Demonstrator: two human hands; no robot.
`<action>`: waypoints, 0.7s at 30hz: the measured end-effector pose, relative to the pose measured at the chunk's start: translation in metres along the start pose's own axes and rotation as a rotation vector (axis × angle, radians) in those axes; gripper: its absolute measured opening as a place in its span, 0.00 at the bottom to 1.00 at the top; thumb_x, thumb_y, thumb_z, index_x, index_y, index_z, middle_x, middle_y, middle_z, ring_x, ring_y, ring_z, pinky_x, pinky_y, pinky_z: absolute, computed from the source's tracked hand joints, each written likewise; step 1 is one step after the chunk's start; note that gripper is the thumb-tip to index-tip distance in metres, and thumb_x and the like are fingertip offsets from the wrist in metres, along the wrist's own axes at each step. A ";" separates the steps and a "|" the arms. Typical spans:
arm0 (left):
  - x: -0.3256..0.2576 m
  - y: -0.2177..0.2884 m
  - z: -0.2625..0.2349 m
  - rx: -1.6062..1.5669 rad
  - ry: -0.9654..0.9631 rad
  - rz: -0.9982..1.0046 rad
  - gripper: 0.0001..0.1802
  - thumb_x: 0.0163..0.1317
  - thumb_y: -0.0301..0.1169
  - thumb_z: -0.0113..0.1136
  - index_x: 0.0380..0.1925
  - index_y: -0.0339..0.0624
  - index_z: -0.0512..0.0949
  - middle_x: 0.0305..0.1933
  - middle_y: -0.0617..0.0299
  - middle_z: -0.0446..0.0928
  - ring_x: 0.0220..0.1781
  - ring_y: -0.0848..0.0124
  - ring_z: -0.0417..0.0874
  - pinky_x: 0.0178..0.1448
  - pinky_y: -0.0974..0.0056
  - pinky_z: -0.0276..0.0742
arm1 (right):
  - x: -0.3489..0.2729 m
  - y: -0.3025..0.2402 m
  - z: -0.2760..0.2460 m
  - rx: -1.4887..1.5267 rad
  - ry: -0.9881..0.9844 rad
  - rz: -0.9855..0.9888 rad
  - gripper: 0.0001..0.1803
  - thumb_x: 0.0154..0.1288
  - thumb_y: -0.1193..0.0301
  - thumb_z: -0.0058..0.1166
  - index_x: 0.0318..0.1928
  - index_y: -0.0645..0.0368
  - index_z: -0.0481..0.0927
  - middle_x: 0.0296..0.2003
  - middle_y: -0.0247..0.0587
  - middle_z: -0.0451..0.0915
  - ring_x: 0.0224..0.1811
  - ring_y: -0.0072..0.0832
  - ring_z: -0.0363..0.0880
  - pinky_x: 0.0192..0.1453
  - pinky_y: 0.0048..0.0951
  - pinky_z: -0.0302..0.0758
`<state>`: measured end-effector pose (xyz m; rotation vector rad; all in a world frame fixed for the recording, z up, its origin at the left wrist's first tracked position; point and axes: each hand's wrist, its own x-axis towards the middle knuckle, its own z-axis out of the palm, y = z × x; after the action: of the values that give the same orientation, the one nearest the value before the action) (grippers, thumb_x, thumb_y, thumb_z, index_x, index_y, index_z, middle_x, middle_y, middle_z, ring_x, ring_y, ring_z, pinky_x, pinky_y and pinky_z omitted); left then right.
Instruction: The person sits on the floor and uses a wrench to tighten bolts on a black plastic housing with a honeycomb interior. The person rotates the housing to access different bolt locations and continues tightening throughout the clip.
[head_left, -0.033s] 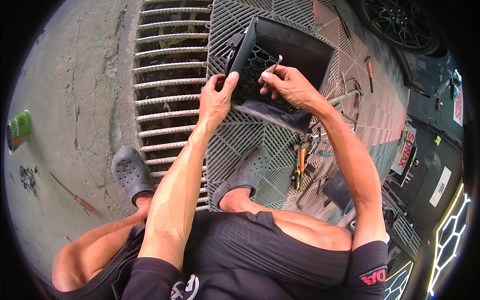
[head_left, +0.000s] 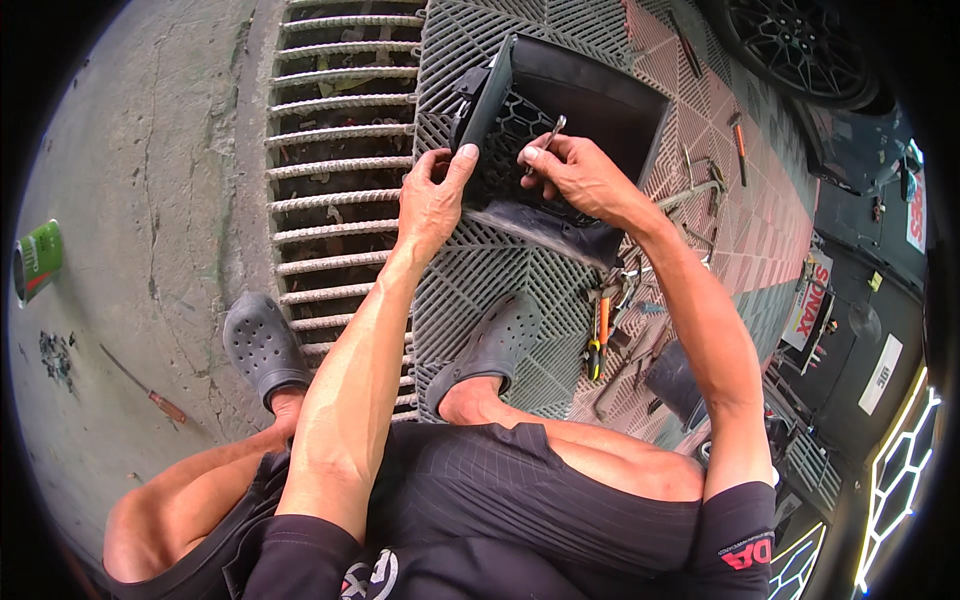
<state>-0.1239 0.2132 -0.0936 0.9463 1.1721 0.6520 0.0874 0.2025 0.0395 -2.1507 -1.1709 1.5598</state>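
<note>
A black, box-shaped plastic car part (head_left: pixel 590 85) with honeycomb mesh (head_left: pixel 522 112) inside lies on the floor in front of me. My left hand (head_left: pixel 436 192) grips its near left edge, thumb on top and fingers curled behind the side wall. Over the opening, my right hand (head_left: pixel 572 178) pinches a small metal tool (head_left: pixel 558 126) that looks like a slim wrench. The tool's shiny end sticks up past the fingers; its lower end is hidden by the hand and the dark inside of the part.
A ribbed steel drain grate (head_left: pixel 345 165) runs along the left. Orange-handled tools (head_left: pixel 603 325) and a hammer (head_left: pixel 740 150) lie to the right, and a car wheel (head_left: pixel 800 45) stands at far right. A screwdriver (head_left: pixel 160 402) and green can (head_left: pixel 40 262) lie on the concrete.
The tool in my right hand has tipped slightly, its shiny end a little lower. My left hand and the plastic part have stayed put.
</note>
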 end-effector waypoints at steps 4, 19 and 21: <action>0.000 0.002 0.003 -0.008 -0.008 -0.007 0.45 0.71 0.67 0.69 0.59 0.28 0.84 0.47 0.51 0.89 0.50 0.66 0.87 0.58 0.60 0.82 | 0.007 0.019 0.000 -0.246 0.026 -0.186 0.17 0.85 0.58 0.59 0.52 0.62 0.87 0.37 0.33 0.86 0.41 0.22 0.83 0.49 0.29 0.80; 0.007 0.003 0.001 0.003 -0.007 0.000 0.46 0.70 0.69 0.69 0.57 0.29 0.85 0.47 0.51 0.89 0.49 0.64 0.88 0.58 0.58 0.82 | 0.021 0.018 0.007 0.036 0.106 -0.050 0.12 0.78 0.67 0.71 0.52 0.60 0.84 0.41 0.35 0.87 0.41 0.23 0.88 0.46 0.27 0.87; 0.008 0.000 0.001 0.003 -0.002 0.009 0.46 0.70 0.69 0.69 0.56 0.29 0.85 0.47 0.50 0.89 0.50 0.64 0.88 0.59 0.58 0.82 | 0.021 0.020 0.013 0.193 0.099 -0.018 0.12 0.79 0.67 0.70 0.51 0.61 0.84 0.41 0.38 0.87 0.41 0.25 0.90 0.44 0.28 0.89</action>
<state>-0.1202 0.2197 -0.0973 0.9554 1.1677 0.6568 0.0877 0.2015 0.0079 -2.0606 -0.9636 1.4745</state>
